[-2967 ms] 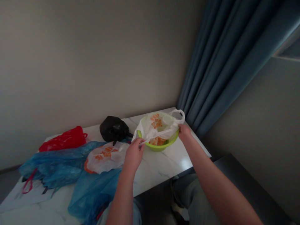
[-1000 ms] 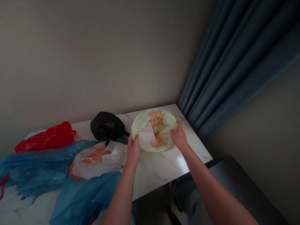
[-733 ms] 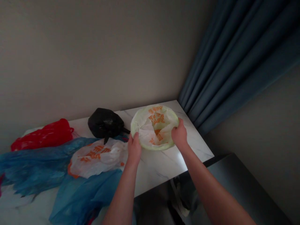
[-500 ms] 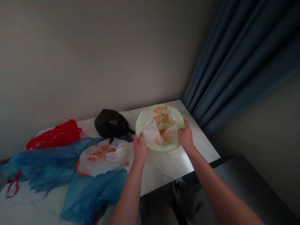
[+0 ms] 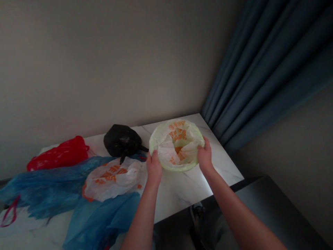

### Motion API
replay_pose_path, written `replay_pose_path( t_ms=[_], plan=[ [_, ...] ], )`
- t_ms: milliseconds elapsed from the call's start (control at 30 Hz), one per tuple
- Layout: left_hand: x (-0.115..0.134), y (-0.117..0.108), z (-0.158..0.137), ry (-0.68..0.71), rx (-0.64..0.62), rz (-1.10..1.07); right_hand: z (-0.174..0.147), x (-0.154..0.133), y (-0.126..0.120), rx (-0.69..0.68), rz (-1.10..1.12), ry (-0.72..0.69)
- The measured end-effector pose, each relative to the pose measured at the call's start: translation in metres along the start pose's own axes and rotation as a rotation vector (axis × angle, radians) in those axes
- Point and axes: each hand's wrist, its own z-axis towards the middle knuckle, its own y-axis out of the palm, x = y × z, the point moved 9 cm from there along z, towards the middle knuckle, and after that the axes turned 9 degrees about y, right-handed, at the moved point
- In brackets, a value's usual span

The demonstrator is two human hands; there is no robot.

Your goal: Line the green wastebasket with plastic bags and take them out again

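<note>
A round, pale green trash bin [image 5: 179,167] is at the right part of the white marbled table, its mouth facing me. A white plastic bag [image 5: 166,149] with orange print lines it, folded over the rim. My left hand [image 5: 154,166] grips the rim at the left side, thumb on top. My right hand [image 5: 205,155] grips the rim at the right side. Both hands are closed on the bin and the bag's edge. The bin's underside is hidden, so I cannot tell whether it rests on the table.
Left of the bin lie a knotted black bag [image 5: 122,140], a red bag [image 5: 59,152], a white bag with orange print [image 5: 111,178] and crumpled blue bags [image 5: 52,189] on the table [image 5: 177,194]. A blue curtain [image 5: 249,73] hangs at the right beside the wall.
The view has shifted slightly, so everything sits a little lower and further left. Both hands keep the same hold on the bin's rim.
</note>
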Motion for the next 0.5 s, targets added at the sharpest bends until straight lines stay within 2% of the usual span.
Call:
replay_pose_path(
  t_ms=[233, 400, 500],
  plan=[
    [-0.002, 0.000, 0.000, -0.013, -0.026, 0.051, -0.001, -0.002, 0.002, 0.009, -0.054, 0.015],
    [-0.011, 0.001, -0.001, -0.055, 0.029, -0.136, -0.001, -0.002, 0.002, 0.016, -0.090, -0.011],
    [-0.017, 0.003, -0.001, -0.075, 0.027, -0.177, -0.001, -0.001, 0.001, 0.024, -0.112, -0.001]
  ],
)
